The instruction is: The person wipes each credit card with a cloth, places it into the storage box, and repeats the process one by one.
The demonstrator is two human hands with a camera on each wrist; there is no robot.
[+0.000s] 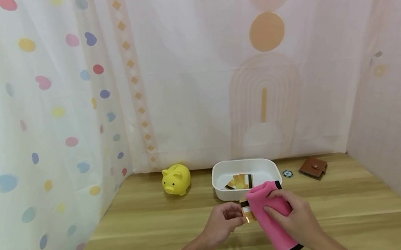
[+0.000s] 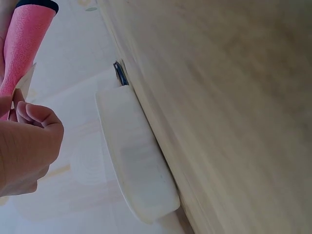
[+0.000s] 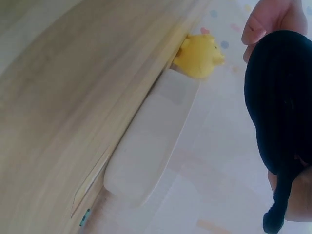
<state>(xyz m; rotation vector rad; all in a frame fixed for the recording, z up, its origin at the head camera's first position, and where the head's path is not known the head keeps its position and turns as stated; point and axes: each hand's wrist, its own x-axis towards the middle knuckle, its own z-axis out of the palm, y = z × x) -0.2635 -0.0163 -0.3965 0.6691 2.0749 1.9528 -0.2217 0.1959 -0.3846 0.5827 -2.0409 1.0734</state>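
I hold the pink sleeve pouch in my right hand, fingers curled round its middle, above the tabletop and just in front of the white tray. The pouch has black trim at both ends; its open end points toward my left hand. My left fingers are pinched together on a gold card with a dark stripe, whose far edge sits at the mouth of the pouch. I cannot tell how far the card is inside.

Handling judgement:
- Pouch: soft, light, fabric-like. It appears to give under pressure, so a firm squeeze would likely close the opening. Best hold: around the body, behind the mouth, as my right fingers now lie.
- Card: thin, stiff, light, probably smooth and slippery. Best hold: by the short edge nearest my left fingertips, thumb on one face, fingers on the other.

Beyond my fingers, more gold cards lie in the tray. A yellow piggy bank stands left of the tray; a poker chip and a brown wallet lie to its right.
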